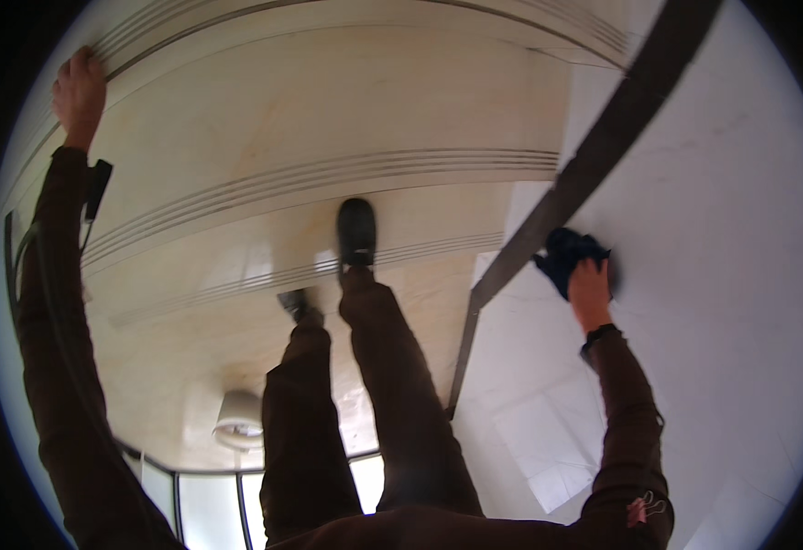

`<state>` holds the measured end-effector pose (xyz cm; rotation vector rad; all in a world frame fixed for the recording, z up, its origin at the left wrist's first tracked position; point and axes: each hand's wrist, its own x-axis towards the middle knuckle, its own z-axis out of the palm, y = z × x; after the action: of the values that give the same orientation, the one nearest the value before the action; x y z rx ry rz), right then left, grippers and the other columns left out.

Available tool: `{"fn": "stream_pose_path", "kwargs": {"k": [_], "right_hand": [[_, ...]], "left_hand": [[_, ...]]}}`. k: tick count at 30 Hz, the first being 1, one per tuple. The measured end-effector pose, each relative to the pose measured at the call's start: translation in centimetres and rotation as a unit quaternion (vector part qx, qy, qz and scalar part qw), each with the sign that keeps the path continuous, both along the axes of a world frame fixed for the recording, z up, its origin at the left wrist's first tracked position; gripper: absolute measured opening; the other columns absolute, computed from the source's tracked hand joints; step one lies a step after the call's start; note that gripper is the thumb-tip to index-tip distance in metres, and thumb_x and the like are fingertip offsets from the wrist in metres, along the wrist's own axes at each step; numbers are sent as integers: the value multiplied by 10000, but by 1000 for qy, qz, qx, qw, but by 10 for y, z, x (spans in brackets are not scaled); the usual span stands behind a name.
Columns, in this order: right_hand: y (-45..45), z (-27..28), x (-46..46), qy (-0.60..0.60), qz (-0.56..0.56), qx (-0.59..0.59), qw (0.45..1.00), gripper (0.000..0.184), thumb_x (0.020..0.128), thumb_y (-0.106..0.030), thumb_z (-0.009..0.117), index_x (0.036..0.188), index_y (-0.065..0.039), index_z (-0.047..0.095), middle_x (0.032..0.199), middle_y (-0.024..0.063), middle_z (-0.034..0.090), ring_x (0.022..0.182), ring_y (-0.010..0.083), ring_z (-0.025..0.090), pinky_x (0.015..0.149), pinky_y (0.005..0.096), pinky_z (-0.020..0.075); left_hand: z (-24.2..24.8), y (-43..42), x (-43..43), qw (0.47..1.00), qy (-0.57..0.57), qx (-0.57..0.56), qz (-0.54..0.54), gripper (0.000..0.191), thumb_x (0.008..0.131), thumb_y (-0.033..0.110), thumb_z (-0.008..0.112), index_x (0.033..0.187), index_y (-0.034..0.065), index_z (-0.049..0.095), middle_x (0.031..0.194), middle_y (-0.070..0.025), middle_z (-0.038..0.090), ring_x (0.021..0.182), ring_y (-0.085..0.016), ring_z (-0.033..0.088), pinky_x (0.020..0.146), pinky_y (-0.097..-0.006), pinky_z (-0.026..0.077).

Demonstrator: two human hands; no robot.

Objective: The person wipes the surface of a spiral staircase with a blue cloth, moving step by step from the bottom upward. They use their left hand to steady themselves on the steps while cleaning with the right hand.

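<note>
My right hand point(590, 285) presses a bunched dark blue cloth point(566, 258) against the pale marble wall point(703, 227), just right of the dark skirting strip. At the far upper left, my left hand point(80, 89) rests at the grooved edge of a stair step, fingers bent; whether it grips anything there is unclear. A small black object point(99, 189) with a cable hangs beside my left sleeve.
Polished beige stone stairs point(346, 103) with grooved edges lie under and before my feet. A dark diagonal skirting strip point(600, 151) follows the wall. Behind me stand a white bucket-like container point(238, 416) and bright glass panels point(209, 505).
</note>
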<state>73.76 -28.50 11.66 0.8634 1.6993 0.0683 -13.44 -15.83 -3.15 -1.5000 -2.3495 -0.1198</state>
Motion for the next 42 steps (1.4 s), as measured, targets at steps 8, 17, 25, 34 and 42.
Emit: {"fn": "stream_pose_path", "kwargs": {"k": [8,17,25,34,42], "right_hand": [[-82,40,2,113,16,129,985,327,856,-164,524,1135,-31,630,1252,98,563,1228,242,447,1052,567,244],[-3,-8,-22,187,98,201,957,358,881,-168,474,1163,2,614,1293,144,547,1262,259,432,1112,593,162],[53,-154,-7,83,142,247,955,376,900,-143,456,1206,17,604,1313,172,532,1264,312,425,1121,599,108],[16,-214,5,87,166,275,943,368,865,-184,502,1147,9,637,1188,135,585,1210,301,440,1086,639,148],[15,-249,-6,145,95,343,923,359,859,-201,533,1147,-15,641,1197,119,579,1200,278,427,1041,641,214]], "left_hand": [[6,-127,133,985,-66,72,-144,489,917,285,563,1388,237,439,1430,-101,396,1277,-307,411,987,-508,358],[12,-341,336,900,-350,-174,-193,397,799,106,616,1182,31,543,1406,-185,360,1337,-385,308,1074,-583,224],[-66,-191,372,922,-286,68,-251,184,857,94,553,1033,46,570,1187,-130,513,1139,-327,452,992,-501,300],[-88,-155,394,969,-181,139,-95,85,878,139,525,854,58,532,954,-95,539,955,-303,470,874,-428,339],[-99,-156,390,966,-146,160,-144,69,848,105,536,877,42,533,950,-107,525,940,-305,470,860,-440,336]]}}
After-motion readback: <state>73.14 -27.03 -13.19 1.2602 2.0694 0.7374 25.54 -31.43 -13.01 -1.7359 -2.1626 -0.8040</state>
